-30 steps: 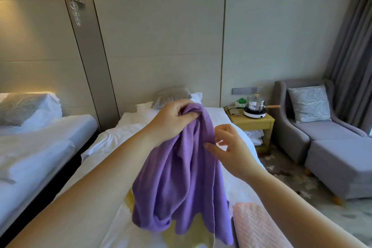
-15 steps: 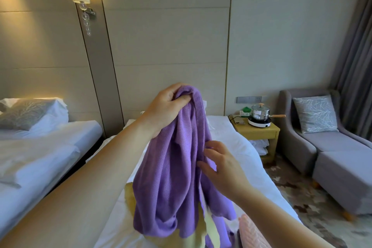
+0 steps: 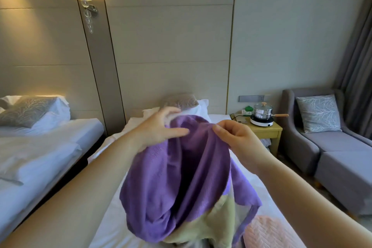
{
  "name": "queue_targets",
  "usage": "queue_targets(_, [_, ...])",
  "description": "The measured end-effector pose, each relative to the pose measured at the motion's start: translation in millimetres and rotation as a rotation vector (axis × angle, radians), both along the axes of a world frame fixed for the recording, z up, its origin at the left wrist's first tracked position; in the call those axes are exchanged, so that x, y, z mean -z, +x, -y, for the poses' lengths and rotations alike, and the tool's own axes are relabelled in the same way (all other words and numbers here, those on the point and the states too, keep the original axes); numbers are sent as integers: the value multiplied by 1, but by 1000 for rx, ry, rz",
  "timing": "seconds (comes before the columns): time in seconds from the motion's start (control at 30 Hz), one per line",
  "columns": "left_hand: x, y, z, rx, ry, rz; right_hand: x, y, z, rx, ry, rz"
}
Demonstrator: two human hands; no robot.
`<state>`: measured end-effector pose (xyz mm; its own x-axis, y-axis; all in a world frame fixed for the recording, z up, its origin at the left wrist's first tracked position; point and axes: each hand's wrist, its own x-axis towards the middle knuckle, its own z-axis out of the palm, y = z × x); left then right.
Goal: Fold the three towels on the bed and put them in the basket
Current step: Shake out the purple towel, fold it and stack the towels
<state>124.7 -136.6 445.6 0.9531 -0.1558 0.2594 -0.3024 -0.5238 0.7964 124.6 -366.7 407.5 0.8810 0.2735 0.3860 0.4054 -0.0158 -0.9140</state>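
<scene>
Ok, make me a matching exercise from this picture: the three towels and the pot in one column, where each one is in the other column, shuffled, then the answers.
Things
1. purple towel
2. yellow-green towel
3. pink towel
4. steel pot

Places
A. on the hotplate on the bedside table
B. on the bed, at the bottom right edge of the view
C. held up by the left hand and right hand
D. on the bed, partly under the hanging towel

Pairs: 1-C, 2-D, 3-B, 4-A
</scene>
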Motion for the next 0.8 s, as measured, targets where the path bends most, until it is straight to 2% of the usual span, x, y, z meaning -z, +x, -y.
queue_targets(0.07, [10,-5,17,245,-41,-93,-7,0,-2,-121,-38,-47])
queue_targets(0.17, [18,-6,38,383,19,-172,-11,1,2,-201,-80,-66])
queue_targets(0.27, [23,-2,45,371,96,-112,-2,1,12,-158,-104,-57])
queue_targets(0.47, [27,4,64,258,24,89,25,-4,21,-86,18,-99])
queue_targets(0.63, [20,8,56,197,-114,137,51,-10,23,-32,-191,-115])
queue_targets(0.7, [17,9,50,223,-168,120,56,-10,21,-10,-278,-69])
queue_targets(0.8, [17,9,43,257,-196,110,58,-15,11,56,-271,117])
